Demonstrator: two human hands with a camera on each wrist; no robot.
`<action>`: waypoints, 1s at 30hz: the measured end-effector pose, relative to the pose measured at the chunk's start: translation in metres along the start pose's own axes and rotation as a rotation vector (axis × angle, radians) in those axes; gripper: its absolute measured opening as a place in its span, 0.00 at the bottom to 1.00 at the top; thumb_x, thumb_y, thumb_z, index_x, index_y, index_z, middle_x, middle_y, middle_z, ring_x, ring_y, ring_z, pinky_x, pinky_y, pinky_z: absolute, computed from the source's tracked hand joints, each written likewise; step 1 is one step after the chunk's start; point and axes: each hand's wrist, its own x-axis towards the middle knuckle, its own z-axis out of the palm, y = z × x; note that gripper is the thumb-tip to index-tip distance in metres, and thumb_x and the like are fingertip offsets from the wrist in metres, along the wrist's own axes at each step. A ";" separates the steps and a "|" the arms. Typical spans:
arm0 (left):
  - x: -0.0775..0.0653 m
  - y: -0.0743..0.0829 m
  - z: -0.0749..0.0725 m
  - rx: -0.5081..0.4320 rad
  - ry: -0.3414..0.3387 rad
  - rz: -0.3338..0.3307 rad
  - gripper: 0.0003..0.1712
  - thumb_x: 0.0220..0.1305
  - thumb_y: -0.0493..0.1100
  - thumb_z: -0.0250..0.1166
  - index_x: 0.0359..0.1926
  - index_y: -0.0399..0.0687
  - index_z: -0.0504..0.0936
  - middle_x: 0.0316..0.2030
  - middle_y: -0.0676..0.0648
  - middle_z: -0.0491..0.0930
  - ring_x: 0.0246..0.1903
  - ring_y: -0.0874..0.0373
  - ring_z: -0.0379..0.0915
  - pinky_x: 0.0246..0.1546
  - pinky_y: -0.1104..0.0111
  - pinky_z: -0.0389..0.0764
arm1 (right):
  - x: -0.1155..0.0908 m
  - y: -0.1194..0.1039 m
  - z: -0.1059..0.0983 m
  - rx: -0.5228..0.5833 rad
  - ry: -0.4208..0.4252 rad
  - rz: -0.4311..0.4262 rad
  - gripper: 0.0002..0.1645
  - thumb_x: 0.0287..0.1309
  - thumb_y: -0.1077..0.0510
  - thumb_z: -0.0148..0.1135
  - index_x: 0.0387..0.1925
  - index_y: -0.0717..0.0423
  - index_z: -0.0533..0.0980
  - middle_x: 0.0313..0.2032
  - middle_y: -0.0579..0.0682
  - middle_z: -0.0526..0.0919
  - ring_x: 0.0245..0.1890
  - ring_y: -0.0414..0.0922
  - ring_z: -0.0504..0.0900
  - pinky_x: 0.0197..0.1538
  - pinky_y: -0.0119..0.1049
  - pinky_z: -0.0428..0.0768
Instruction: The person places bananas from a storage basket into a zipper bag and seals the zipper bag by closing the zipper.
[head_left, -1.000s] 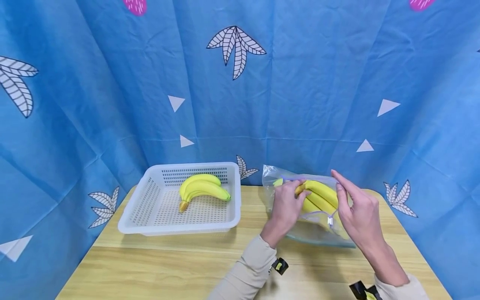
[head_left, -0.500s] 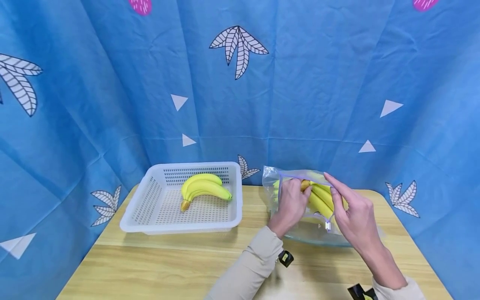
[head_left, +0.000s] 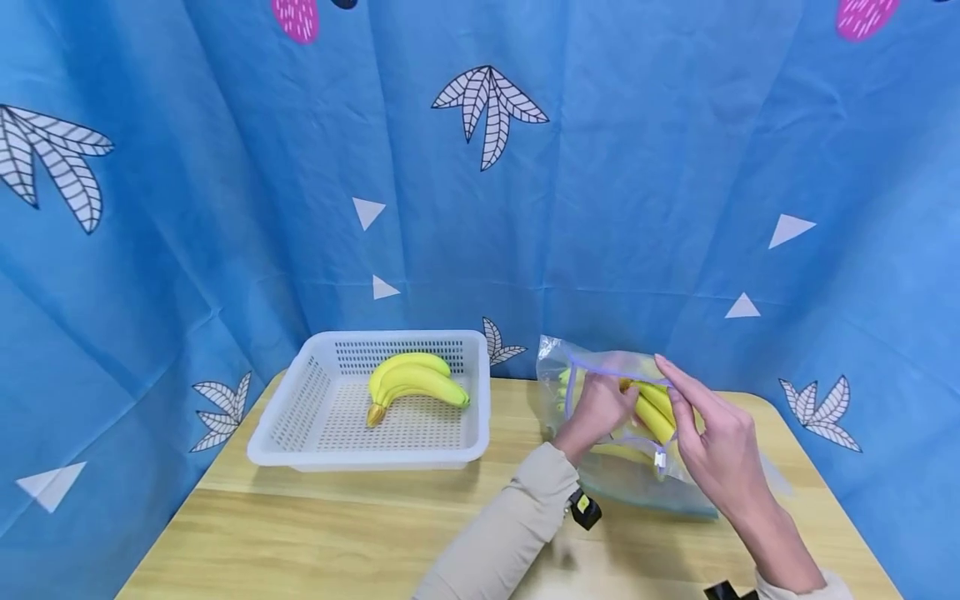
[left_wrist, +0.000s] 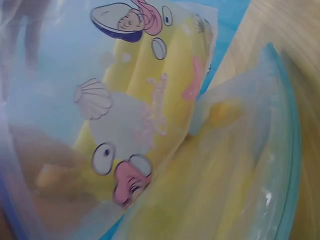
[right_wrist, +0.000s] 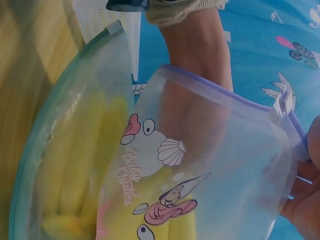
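My left hand (head_left: 602, 407) reaches through the mouth of a clear slider bag (head_left: 555, 358) with a purple zip and printed cartoons. It grips a bunch of yellow bananas (head_left: 654, 414) near the stem, and the bunch lies inside the bag. Through the film, the left wrist view shows blurred fingers (left_wrist: 62, 182) beside the fruit. My right hand (head_left: 716, 437) pinches the bag's rim between thumb and long, straight index finger, spreading the mouth. The white slider (head_left: 660, 459) hangs at the near side of the zip.
A second bag with a teal zip (right_wrist: 37, 125), holding more bananas, lies against the purple-zipped bag on its near side. On the wooden table's left stands a white perforated basket (head_left: 367, 458) with another banana bunch (head_left: 416, 383). A blue patterned curtain (head_left: 480, 233) surrounds the table.
My left hand has pushed the banana bunch deeper into the bag, and its fingers are now inside the mouth. My right hand has come onto the rim and lifts it.
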 end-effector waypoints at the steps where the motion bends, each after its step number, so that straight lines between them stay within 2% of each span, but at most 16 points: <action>1: -0.002 0.000 -0.001 0.035 -0.030 -0.025 0.07 0.67 0.39 0.69 0.33 0.41 0.81 0.18 0.54 0.68 0.20 0.65 0.64 0.24 0.79 0.67 | -0.001 0.001 0.000 -0.005 0.005 0.004 0.29 0.57 0.78 0.64 0.61 0.60 0.81 0.53 0.60 0.86 0.24 0.33 0.74 0.21 0.21 0.57; 3: -0.006 0.001 -0.005 0.070 -0.075 -0.065 0.09 0.66 0.41 0.69 0.32 0.45 0.79 0.18 0.56 0.66 0.21 0.64 0.64 0.25 0.77 0.67 | -0.002 0.004 0.000 -0.028 0.018 0.013 0.29 0.58 0.77 0.65 0.61 0.59 0.81 0.52 0.60 0.86 0.21 0.37 0.72 0.23 0.19 0.61; 5: -0.010 0.001 -0.014 0.113 -0.122 -0.071 0.15 0.67 0.41 0.69 0.25 0.47 0.73 0.17 0.55 0.63 0.21 0.62 0.65 0.27 0.75 0.68 | -0.001 0.007 -0.001 -0.044 0.037 0.010 0.28 0.58 0.76 0.64 0.61 0.59 0.81 0.52 0.60 0.86 0.19 0.38 0.72 0.25 0.20 0.63; 7: -0.013 0.001 -0.022 0.166 -0.153 -0.029 0.17 0.66 0.38 0.68 0.23 0.49 0.69 0.19 0.54 0.64 0.24 0.62 0.67 0.30 0.75 0.70 | -0.001 0.009 -0.002 -0.056 0.035 0.013 0.27 0.60 0.75 0.63 0.61 0.59 0.81 0.52 0.60 0.86 0.17 0.38 0.71 0.24 0.21 0.64; 8: -0.015 0.001 -0.027 0.165 -0.166 0.009 0.16 0.66 0.36 0.67 0.24 0.48 0.70 0.20 0.53 0.66 0.25 0.61 0.67 0.29 0.75 0.71 | 0.000 0.010 -0.002 -0.060 0.038 0.016 0.27 0.61 0.75 0.63 0.61 0.59 0.80 0.51 0.60 0.86 0.17 0.37 0.71 0.23 0.22 0.64; 9: -0.018 0.001 -0.031 0.170 -0.181 0.043 0.13 0.66 0.34 0.66 0.26 0.47 0.72 0.22 0.52 0.68 0.27 0.61 0.69 0.30 0.76 0.72 | 0.000 0.011 -0.002 -0.057 0.043 0.016 0.27 0.61 0.74 0.62 0.61 0.59 0.80 0.51 0.61 0.86 0.16 0.37 0.67 0.21 0.24 0.60; 11: -0.026 0.004 -0.041 0.197 -0.207 0.091 0.02 0.67 0.34 0.65 0.37 0.43 0.80 0.31 0.51 0.78 0.35 0.62 0.75 0.37 0.77 0.77 | 0.001 0.012 -0.002 -0.058 0.048 0.028 0.26 0.63 0.74 0.62 0.61 0.59 0.80 0.51 0.61 0.86 0.16 0.36 0.67 0.19 0.24 0.57; 13: -0.033 0.007 -0.053 0.191 -0.236 0.132 0.12 0.70 0.35 0.64 0.52 0.39 0.82 0.45 0.47 0.84 0.48 0.60 0.79 0.51 0.76 0.78 | 0.002 0.013 -0.001 -0.060 0.050 0.042 0.25 0.64 0.73 0.61 0.62 0.58 0.80 0.52 0.61 0.86 0.15 0.35 0.65 0.18 0.24 0.54; 16: -0.043 0.012 -0.076 0.138 -0.276 0.135 0.24 0.71 0.38 0.65 0.66 0.42 0.77 0.62 0.47 0.80 0.52 0.57 0.80 0.54 0.75 0.78 | 0.004 0.016 0.000 -0.057 0.062 0.051 0.25 0.64 0.72 0.61 0.62 0.59 0.80 0.53 0.61 0.86 0.14 0.32 0.61 0.18 0.25 0.54; 17: -0.044 0.011 -0.084 0.112 -0.276 0.140 0.23 0.71 0.38 0.65 0.66 0.43 0.78 0.63 0.48 0.80 0.52 0.57 0.81 0.53 0.76 0.78 | 0.004 0.016 0.000 -0.055 0.067 0.052 0.24 0.64 0.72 0.61 0.61 0.59 0.80 0.53 0.61 0.86 0.13 0.31 0.57 0.18 0.25 0.54; 20: -0.045 0.002 -0.103 0.018 -0.233 0.141 0.19 0.70 0.36 0.66 0.61 0.44 0.82 0.57 0.47 0.84 0.44 0.57 0.84 0.45 0.78 0.81 | 0.006 0.017 0.000 -0.051 0.072 0.062 0.24 0.64 0.72 0.61 0.61 0.60 0.80 0.54 0.61 0.85 0.13 0.30 0.56 0.18 0.25 0.53; 21: -0.044 -0.004 -0.109 -0.012 -0.212 0.144 0.18 0.70 0.35 0.66 0.59 0.42 0.83 0.55 0.46 0.85 0.46 0.56 0.84 0.46 0.77 0.82 | 0.006 0.017 0.000 -0.050 0.077 0.063 0.24 0.64 0.73 0.62 0.60 0.60 0.81 0.53 0.61 0.85 0.13 0.31 0.56 0.18 0.25 0.53; 22: -0.043 -0.009 -0.114 -0.031 -0.191 0.144 0.16 0.70 0.34 0.66 0.58 0.41 0.84 0.52 0.45 0.86 0.50 0.56 0.83 0.51 0.76 0.81 | 0.006 0.017 0.000 -0.051 0.079 0.065 0.24 0.64 0.73 0.62 0.60 0.60 0.81 0.53 0.60 0.85 0.14 0.32 0.60 0.18 0.25 0.54; 24: -0.041 -0.022 -0.125 -0.061 -0.159 0.135 0.14 0.69 0.33 0.65 0.55 0.39 0.84 0.49 0.44 0.87 0.49 0.55 0.83 0.53 0.71 0.82 | 0.006 0.016 0.001 -0.052 0.086 0.067 0.24 0.63 0.73 0.63 0.60 0.60 0.81 0.53 0.60 0.85 0.17 0.39 0.72 0.19 0.25 0.56; 27: -0.039 -0.038 -0.145 -0.028 -0.141 0.080 0.13 0.69 0.33 0.65 0.53 0.39 0.85 0.48 0.45 0.87 0.48 0.53 0.83 0.53 0.65 0.83 | 0.007 0.017 0.001 -0.055 0.087 0.073 0.24 0.63 0.73 0.62 0.60 0.60 0.81 0.54 0.59 0.85 0.27 0.49 0.82 0.20 0.26 0.57; 30: -0.037 -0.052 -0.166 0.049 -0.130 0.014 0.12 0.70 0.35 0.65 0.53 0.42 0.86 0.49 0.46 0.86 0.49 0.52 0.82 0.53 0.61 0.83 | 0.008 0.017 0.000 -0.061 0.081 0.082 0.24 0.65 0.72 0.61 0.62 0.58 0.80 0.55 0.57 0.85 0.32 0.49 0.84 0.24 0.23 0.61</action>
